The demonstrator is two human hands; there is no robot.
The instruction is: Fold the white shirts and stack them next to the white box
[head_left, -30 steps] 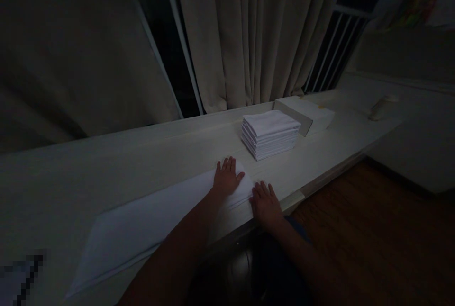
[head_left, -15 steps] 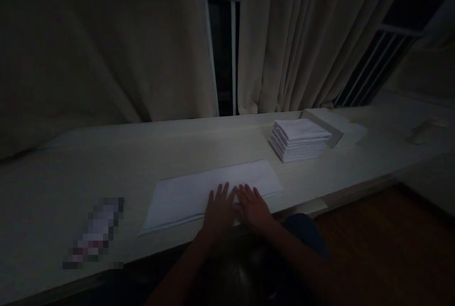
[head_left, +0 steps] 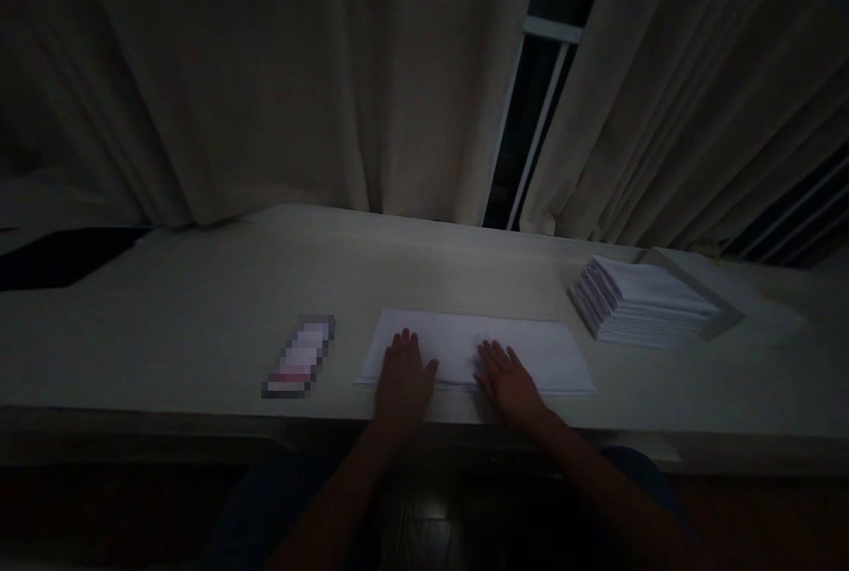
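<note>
A white cloth [head_left: 457,346], folded into a long flat strip, lies on the pale tabletop in front of me. My left hand [head_left: 404,381] rests flat on its left part, fingers stretched out and thumb apart. On the middle-right part of the strip lies my right hand [head_left: 509,381], palm down with the fingers extended. Neither hand grips anything. To the right of the strip stands a neat stack of folded white cloths [head_left: 646,301].
A pixelated phone-like object [head_left: 302,357] lies left of the cloth. Behind the stack is a pale box-like thing [head_left: 703,288]. Long curtains [head_left: 424,94] hang along the table's [head_left: 199,323] back edge. A dark flat item [head_left: 72,255] sits at far left. The room is dim.
My hands have moved apart along the cloth, the left one towards its left end. The view has turned left, so the phone-like object and stack appear further right.
</note>
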